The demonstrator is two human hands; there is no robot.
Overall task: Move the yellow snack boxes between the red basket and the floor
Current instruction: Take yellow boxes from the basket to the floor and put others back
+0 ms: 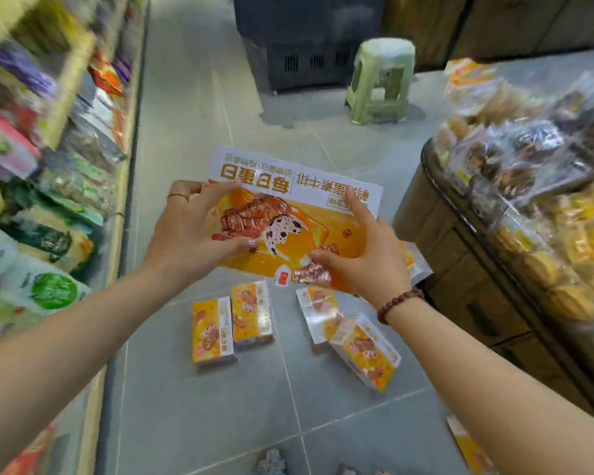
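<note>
- Box (295,214), yellow with a white band, is held at the centre of the frame above the floor (220,406). Its long axis runs left to right and dips slightly to the right. The printed face is towards the camera, with the lettering upside down.
- Left hand (192,231) grips the box's left end, thumb across the front.
- Right hand (367,258) grasps the lower right part, forefinger stretched up over the face.
- Smaller boxes lie on the floor at lower centre. Two of them (212,329) (252,311) are side by side, long axes up the frame.
- Right of those, a third (319,311) and a slanted fourth (366,354) lie close together, possibly touching.
- Green stool (379,84) stands at upper centre, and blurred shelves (48,200) fill the left.
</note>
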